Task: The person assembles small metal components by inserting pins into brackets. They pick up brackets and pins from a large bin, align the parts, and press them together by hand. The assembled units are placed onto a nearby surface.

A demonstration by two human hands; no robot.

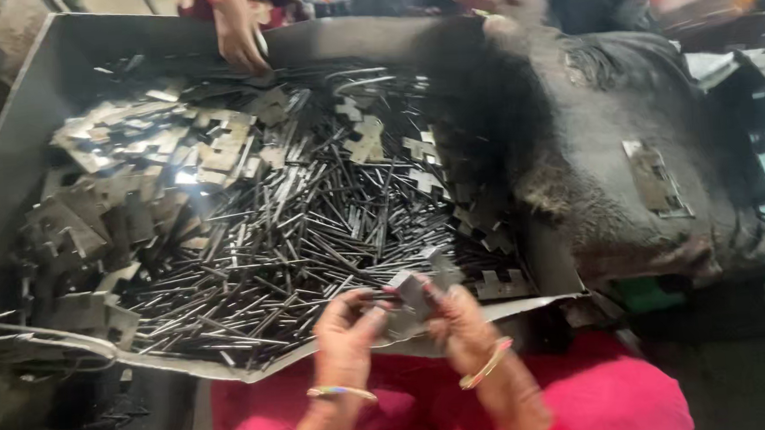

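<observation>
At the near edge of the tray (13, 156), over a pink-clad lap, the left hand (347, 330) and the right hand (460, 323) meet on a small grey metal piece (417, 290). The right fingers pinch it from the side, and the left fingers curl in against its other end, so both hands are closed on it, though motion blur hides exactly how firm the grip is. The piece sits just above the tray's bent near lip, so a slip would likely drop it into the lap or back among the thin metal rods (306, 245) heaped right beside the hands. Those rods lie loose and crossed, with ends pointing every way, and bare fingers reaching in could be pricked or scraped. Farther in, toward the left side and far edge, notched flat plates (178, 147) are stacked unevenly; their cut edges look sharp, and the pile could slide if disturbed. A loose wire (48, 333) loops over the near left corner and could snag a wrist or bangle. At the far edge another person's hand (238, 31) rests on the rim, where sliding plates could catch it. To the right, a dark cloth (605, 142) carries another plate.
</observation>
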